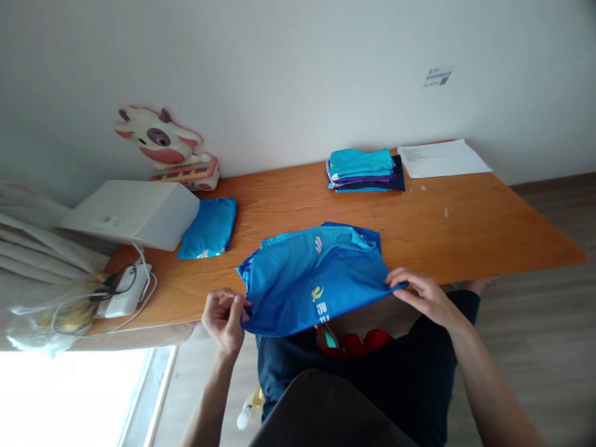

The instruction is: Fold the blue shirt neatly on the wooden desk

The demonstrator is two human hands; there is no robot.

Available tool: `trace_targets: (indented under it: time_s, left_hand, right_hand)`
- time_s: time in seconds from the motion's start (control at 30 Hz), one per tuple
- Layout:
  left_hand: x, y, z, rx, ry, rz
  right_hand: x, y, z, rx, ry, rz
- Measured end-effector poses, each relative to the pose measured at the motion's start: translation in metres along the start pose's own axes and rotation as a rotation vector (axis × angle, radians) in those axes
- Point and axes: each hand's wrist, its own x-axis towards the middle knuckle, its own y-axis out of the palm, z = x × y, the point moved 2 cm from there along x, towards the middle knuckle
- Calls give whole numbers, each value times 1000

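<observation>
Two hands' grip (226, 318) (426, 295) (one blue shirt (311, 279))

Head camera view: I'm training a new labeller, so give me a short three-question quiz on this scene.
1. True or false: both hands hold the blue shirt at its near edge.
2. Which lies beside the white box? A) a folded blue garment B) a red mug C) a pair of scissors
3. Fill in: at the table's far edge, next to the stack of folded clothes, lies a sheet of ____.

Key
1. True: the left hand pinches one corner of the near edge and the right hand the other.
2. A
3. Paper
</observation>
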Motion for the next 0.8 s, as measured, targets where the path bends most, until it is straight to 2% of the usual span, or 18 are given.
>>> trace_targets:
  time_s: [0.07, 0.13, 0.17, 0.27, 0.37, 0.47, 0.57, 0.67, 0.73, 0.8]
  left_hand:
    - [-19, 0, 19, 97, -153, 68]
    - [-22, 5, 34, 144, -237, 102]
    - [-18, 9, 39, 173, -232, 94]
    - [11, 25, 48, 397, -94, 81]
    - [45, 45, 59, 782, 89, 168]
    - [74, 60, 76, 982, 130, 204]
    - [95, 70, 89, 910, 92, 207]
    - [103, 69, 81, 639, 73, 167]
    - [99, 53, 62, 371, 35, 110]
    - [87, 24, 39, 75, -91, 131]
  right_hand:
    - [-20, 11, -7, -49, 96, 103]
    - [-25, 18, -11, -102, 146, 99]
    - [-22, 21, -13, -130, 161, 64]
    - [6, 27, -18, -249, 165, -96]
    - [47, 38, -25, -467, 83, -192]
    - [86, 48, -38, -614, 28, -255]
    - [109, 50, -45, -593, 29, -377]
    - [105, 46, -30, -389, -45, -448]
    - [86, 40, -8, -156, -55, -354]
    - [58, 33, 18, 107, 10, -131]
